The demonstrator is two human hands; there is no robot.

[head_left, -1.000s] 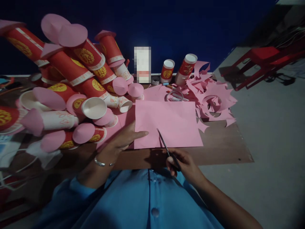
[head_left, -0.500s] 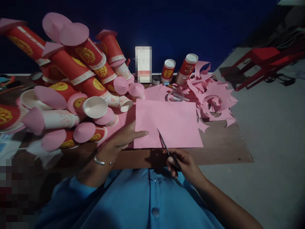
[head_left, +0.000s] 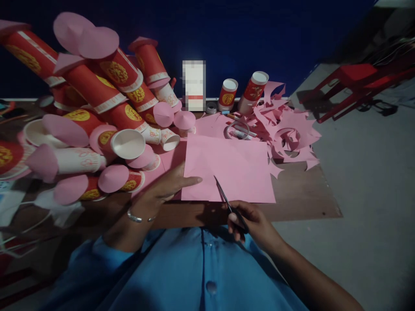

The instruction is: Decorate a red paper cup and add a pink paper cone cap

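Note:
A sheet of pink paper [head_left: 240, 164] is held above the front of the table. My left hand [head_left: 173, 183] grips its left edge, thumb on top and the fingers hidden underneath. In my right hand [head_left: 246, 218] is a pair of dark-handled scissors [head_left: 225, 196], with my fingers closed round the handles. The blades point up and left over the lower middle of the sheet, at its near edge. Whether the lower blade lies under the paper is hard to see.
Red paper cups with pink paper cones [head_left: 113, 178] are heaped at the left. Pink paper scraps [head_left: 292, 134] lie at the right, near two upright red cups [head_left: 228, 95] and a roll of clear tape [head_left: 238, 129]. A red stool [head_left: 356, 82] stands beyond the table [head_left: 311, 190].
The view has shifted slightly. The paper's near edge looks a little different by the blades, while both hands keep nearly the same place and grip.

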